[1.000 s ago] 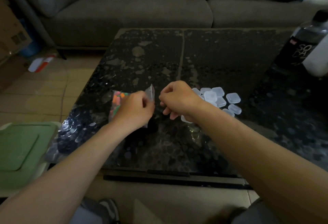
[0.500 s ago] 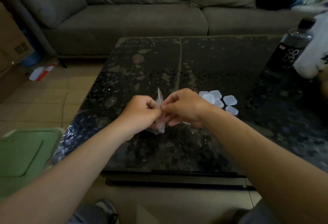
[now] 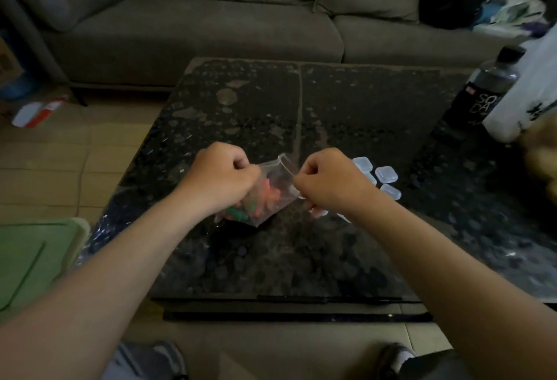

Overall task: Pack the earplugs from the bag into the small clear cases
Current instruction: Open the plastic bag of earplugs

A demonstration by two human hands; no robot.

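A small clear plastic bag [image 3: 272, 191] with orange and green earplugs [image 3: 259, 208] inside hangs just above the dark table [image 3: 271, 102]. My left hand [image 3: 221, 179] pinches the bag's left top edge and my right hand [image 3: 330, 182] pinches its right top edge, so the mouth gapes between them. Several small clear cases [image 3: 385, 174] lie shut on the table just right of my right hand; some are hidden behind it.
A dark soda bottle [image 3: 479, 90] and a white bag [image 3: 524, 93] stand at the table's right edge. A grey sofa [image 3: 196, 24] runs along the far side. A green lid [image 3: 27, 259] lies at the left, beside bubble wrap.
Both hands took the bag's top and pulled apart sideways; the bag's mouth is now spread wide where it was pinched flat half a second ago.
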